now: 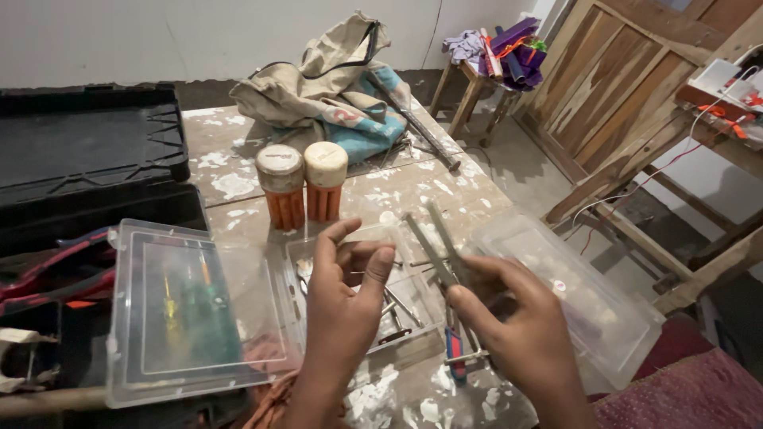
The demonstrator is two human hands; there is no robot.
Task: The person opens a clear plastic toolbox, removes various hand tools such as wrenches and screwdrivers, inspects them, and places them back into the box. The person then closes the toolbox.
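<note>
My right hand (515, 318) grips two long thin metal rods (435, 242) that stick up and to the left from my fingers. Beside it my left hand (343, 306) is raised with thumb and fingers curled toward each other, holding nothing that I can see. Both hands hover above a small clear plastic box (405, 318) with several metal bits and rods lying in it. A blue and red tool (455, 353) lies under my right hand.
A clear plastic case (187, 314) with tools inside rests on an open black toolbox (87, 159) at left. Two orange cylinders with pale caps (304, 187) stand behind. A clear lid (572, 294) lies at right. A cloth bag (334, 87) and wooden frames (636, 119) sit farther back.
</note>
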